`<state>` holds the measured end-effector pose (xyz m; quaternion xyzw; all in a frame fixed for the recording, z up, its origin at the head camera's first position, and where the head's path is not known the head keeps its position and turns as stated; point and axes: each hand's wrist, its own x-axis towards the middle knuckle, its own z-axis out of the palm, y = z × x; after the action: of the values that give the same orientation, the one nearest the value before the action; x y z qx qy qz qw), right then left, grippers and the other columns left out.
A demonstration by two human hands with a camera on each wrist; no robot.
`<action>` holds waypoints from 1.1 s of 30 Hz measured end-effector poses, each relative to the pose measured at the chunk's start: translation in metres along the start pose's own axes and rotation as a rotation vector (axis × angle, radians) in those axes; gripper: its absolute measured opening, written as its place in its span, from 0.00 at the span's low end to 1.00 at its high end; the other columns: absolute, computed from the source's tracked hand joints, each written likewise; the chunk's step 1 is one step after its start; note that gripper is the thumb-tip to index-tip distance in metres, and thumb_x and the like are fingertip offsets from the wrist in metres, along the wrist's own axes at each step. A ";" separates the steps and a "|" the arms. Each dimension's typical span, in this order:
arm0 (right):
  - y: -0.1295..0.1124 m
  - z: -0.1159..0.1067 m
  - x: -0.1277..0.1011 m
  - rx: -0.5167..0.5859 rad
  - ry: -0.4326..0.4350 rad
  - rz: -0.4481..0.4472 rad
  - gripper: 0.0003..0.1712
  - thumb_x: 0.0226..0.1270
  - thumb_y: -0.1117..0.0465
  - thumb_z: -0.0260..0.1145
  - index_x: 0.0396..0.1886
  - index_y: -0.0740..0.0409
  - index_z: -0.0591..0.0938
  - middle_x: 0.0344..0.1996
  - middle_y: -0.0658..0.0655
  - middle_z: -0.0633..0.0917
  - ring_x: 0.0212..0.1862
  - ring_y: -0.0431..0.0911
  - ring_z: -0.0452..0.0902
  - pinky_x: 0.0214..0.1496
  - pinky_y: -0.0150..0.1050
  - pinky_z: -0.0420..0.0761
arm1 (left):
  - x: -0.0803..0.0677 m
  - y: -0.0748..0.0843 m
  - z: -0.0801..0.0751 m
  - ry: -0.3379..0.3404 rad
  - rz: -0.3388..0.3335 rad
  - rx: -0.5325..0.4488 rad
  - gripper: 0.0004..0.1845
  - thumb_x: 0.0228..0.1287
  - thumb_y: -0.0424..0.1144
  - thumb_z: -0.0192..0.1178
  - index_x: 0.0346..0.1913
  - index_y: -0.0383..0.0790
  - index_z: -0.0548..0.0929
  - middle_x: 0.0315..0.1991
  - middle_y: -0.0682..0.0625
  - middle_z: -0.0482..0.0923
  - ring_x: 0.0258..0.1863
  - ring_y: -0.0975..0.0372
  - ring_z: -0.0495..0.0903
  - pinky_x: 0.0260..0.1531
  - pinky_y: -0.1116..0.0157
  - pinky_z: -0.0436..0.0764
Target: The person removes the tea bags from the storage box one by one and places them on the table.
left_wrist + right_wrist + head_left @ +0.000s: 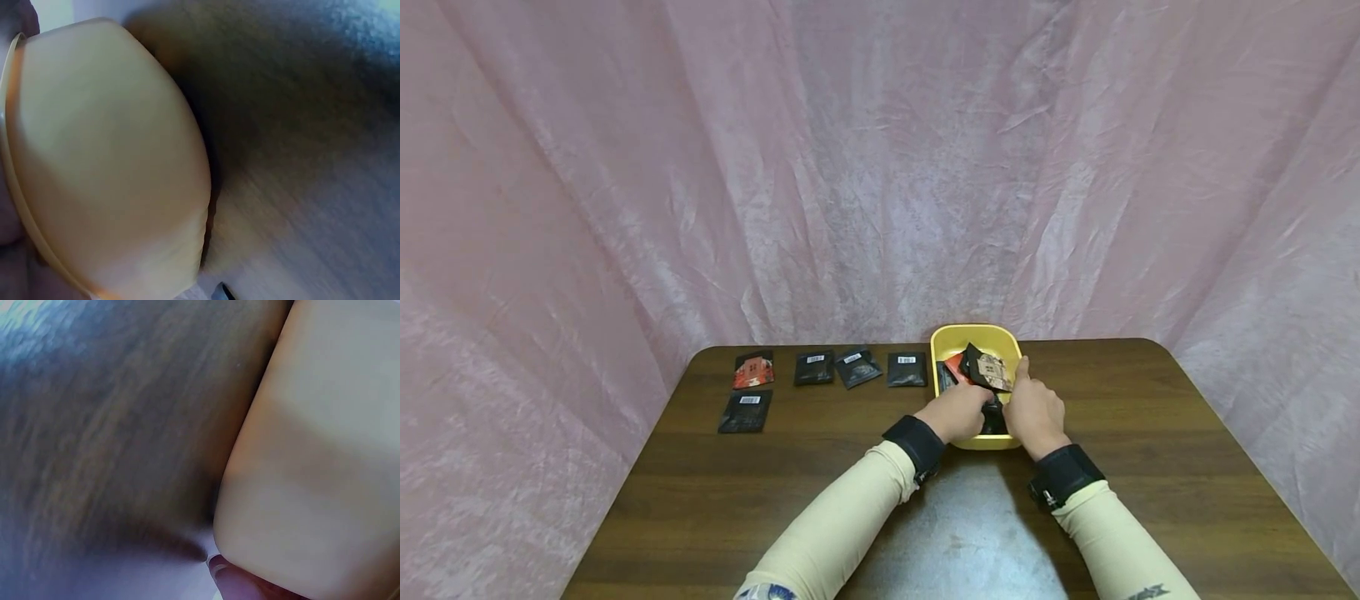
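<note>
A yellow plastic bin point(975, 443) stands near the back of the table and holds several flat packets. One black packet with a tan house picture point(992, 369) lies on top, beside a red one point(954, 365). My left hand point(957, 412) reaches over the near left side into the bin, its fingertips down among dark packets point(992, 414) and mostly hidden. With my right hand point(1034, 414) I hold the bin's right side, the index finger stretched along the rim. A fingertip point(234, 581) shows against the outer wall in the right wrist view.
Left of the bin, black packets with white labels point(907, 369) lie spaced along the back of the wooden table point(1112, 417). Farther left, a packet with an orange picture point(753, 370) lies above another black packet point(745, 412). A pink curtain point(880, 167) hangs behind.
</note>
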<state>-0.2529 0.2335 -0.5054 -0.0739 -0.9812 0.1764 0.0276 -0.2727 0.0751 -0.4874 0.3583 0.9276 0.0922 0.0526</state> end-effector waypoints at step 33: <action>0.000 0.000 -0.002 -0.006 0.016 -0.025 0.53 0.66 0.62 0.67 0.84 0.72 0.51 0.43 0.77 0.87 0.38 0.70 0.87 0.35 0.61 0.84 | -0.013 0.003 0.007 0.252 0.043 0.387 0.10 0.72 0.38 0.61 0.51 0.53 0.87 0.42 0.57 0.92 0.41 0.61 0.92 0.43 0.58 0.86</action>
<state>-0.2507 0.2332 -0.5054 -0.0630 -0.9823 0.1724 0.0376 -0.2597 0.0695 -0.4934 0.3668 0.9194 -0.0426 -0.1352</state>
